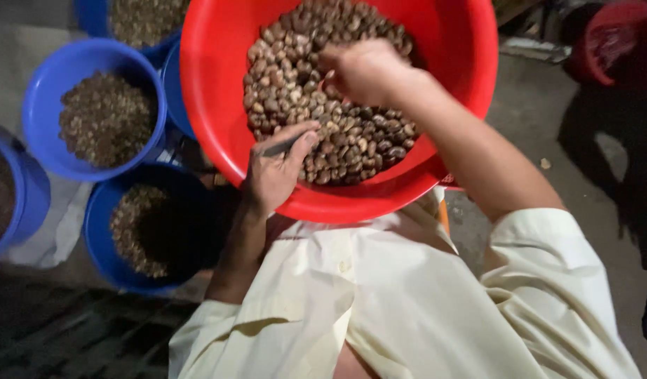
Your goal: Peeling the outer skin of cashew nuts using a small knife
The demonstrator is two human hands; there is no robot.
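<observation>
Brown nuts point(323, 91), mottled dark and pale, lie heaped in a big red basin point(211, 84) that sits on the person's lap, at the top middle of the head view. The heap fills the basin's floor and banks up against its near wall.

The right hand point(365, 70) is down on the top of the heap, knuckles up and fingers curled under into the nuts. Its grip is closed in a loose fist, but whether any nut is inside it cannot be told, since the fingertips are hidden beneath the hand.

The left hand point(274, 172) rests on the basin's near rim at its left, thumb stretched out over the edge of the heap. Its fingers are closed around a thin dark tool point(281, 146), which lies under the thumb and points toward the nuts; its tip is too small to make out.

Both arms come out of a cream short-sleeved shirt point(407, 302) that fills the bottom of the view.

To the left of the red basin stand several blue basins. The upper blue basin point(46, 77) holds a mound of small dark bits, and the lower blue basin point(99, 231), just beside the left forearm, holds a paler, grainier pile. Below them is a grey concrete floor point(534, 105), which also shows to the right of the red basin.
</observation>
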